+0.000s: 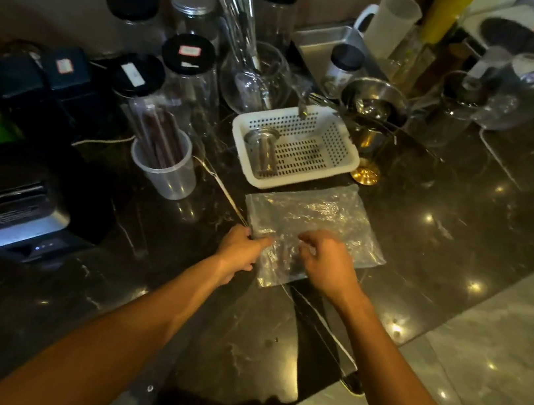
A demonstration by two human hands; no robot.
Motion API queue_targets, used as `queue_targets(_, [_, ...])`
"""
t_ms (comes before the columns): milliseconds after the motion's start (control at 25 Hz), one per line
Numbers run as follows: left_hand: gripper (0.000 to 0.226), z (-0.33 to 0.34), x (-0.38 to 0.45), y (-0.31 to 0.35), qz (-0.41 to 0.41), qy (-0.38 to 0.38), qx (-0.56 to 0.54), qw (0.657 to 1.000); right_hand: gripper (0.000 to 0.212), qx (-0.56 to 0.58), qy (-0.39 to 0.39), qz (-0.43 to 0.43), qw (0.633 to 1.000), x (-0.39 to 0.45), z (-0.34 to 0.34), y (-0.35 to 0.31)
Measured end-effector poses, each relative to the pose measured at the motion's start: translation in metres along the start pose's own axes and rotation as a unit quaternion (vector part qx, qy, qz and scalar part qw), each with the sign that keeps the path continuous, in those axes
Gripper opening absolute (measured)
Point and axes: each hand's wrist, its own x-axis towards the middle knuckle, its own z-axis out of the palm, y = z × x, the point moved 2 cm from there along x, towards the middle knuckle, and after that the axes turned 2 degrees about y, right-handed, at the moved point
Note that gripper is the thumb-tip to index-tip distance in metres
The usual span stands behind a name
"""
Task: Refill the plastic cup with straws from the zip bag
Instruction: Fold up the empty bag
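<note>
A clear zip bag (319, 217) lies flat on the dark marble counter, its near edge under both hands. My left hand (239, 250) pinches the bag's near left corner. My right hand (327, 261) rests on the bag's near middle with curled fingers gripping the plastic. A translucent plastic cup (166, 170) stands to the left and farther away, holding several dark wrapped straws (161, 134) that lean leftward. What is inside the bag near my hands is too dim to tell.
A white perforated basket (337, 136) with a metal strainer stands just behind the bag. Black-lidded jars (189, 53), a whisk in a glass bowl (259, 80), metal bowls and a brass stand (365, 172) crowd the back. A small printer (18, 213) sits at left. The counter edge drops to the floor at right.
</note>
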Motion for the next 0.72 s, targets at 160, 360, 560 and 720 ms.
queue_targets(160, [0.02, 0.018, 0.002, -0.005, -0.012, 0.027, 0.008, 1.0, 0.027, -0.045, -0.012, -0.036, 0.998, -0.019, 0.004, 0.022])
queue_targets(360, [0.014, 0.026, 0.007, -0.011, -0.007, 0.05, -0.014, 0.999, 0.031, -0.062, -0.025, -0.045, 0.997, -0.028, 0.008, 0.032])
queue_targets(560, [0.016, 0.031, 0.008, -0.009, -0.004, 0.017, -0.026, 1.0, 0.032, -0.076, -0.074, -0.045, 0.993, -0.03, 0.013, 0.035])
queue_targets(720, [0.033, 0.034, 0.005, -0.002, -0.002, 0.013, -0.065, 0.998, 0.036, -0.059, -0.102, -0.049, 0.992, -0.031, 0.015, 0.034])
